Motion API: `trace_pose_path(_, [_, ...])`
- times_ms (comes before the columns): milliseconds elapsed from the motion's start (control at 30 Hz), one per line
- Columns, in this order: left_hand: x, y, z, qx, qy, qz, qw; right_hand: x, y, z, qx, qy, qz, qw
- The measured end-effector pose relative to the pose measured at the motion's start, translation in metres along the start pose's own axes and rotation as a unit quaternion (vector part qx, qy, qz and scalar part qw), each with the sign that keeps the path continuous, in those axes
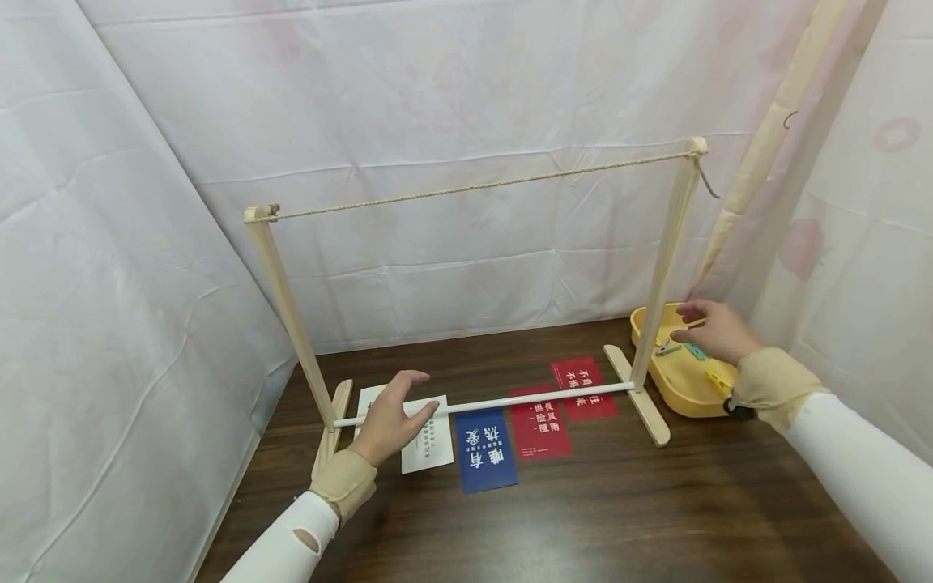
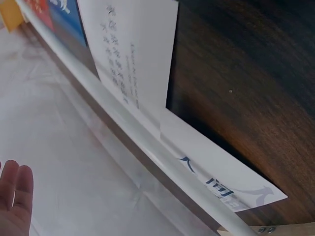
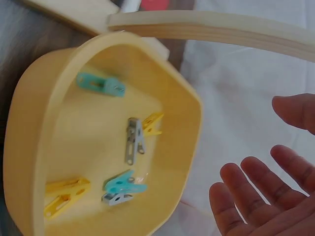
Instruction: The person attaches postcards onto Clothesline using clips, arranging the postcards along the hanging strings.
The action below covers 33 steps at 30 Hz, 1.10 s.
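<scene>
Yellow, the basin stands on our bench outside the right post, with several clips inside. The grey clip lies below our right hand, its long axis roughly left to right in the head view; our left hand is well apart from it, over the white cards. Neither hand grips anything: we see fingers parted from the thumbs. A teal clip and a yellow clip also lie in the basin. We read 人间 on one white card; 唯, 有, 热 and 爱 on the blue card; 风雨 on one red card; and 不 and 来 on the other red card, which the white rod crosses. Smaller print defeats us, and we find no brand.
</scene>
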<state>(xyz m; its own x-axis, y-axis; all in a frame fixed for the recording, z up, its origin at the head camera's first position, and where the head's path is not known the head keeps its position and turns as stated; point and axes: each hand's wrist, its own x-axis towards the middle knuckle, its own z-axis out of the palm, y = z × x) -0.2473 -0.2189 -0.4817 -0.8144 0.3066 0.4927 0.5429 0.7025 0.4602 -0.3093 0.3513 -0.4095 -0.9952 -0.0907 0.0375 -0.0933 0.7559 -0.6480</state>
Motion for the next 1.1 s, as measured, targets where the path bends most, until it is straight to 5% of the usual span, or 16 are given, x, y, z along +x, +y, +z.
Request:
trace_pose_path(300, [0.000, 0.007, 0.010, 0.012, -0.087, -0.026, 0.9958, 0.008, 0.008, 0.005, -0.043, -0.030, -0.005, 0.9986])
trace_pose_path(667, [-0.002, 0.016, 0.027, 0.027, -0.180, -0.064, 0.9813, 0.020, 0.020, 0.006, -0.113, -0.059, -0.034, 0.9913])
trace_pose_path(1100, [-0.003, 0.030, 0.051, 0.078, -0.231, -0.026, 0.9694, 0.026, 0.027, -0.001, -0.164, -0.116, -0.042, 0.9788])
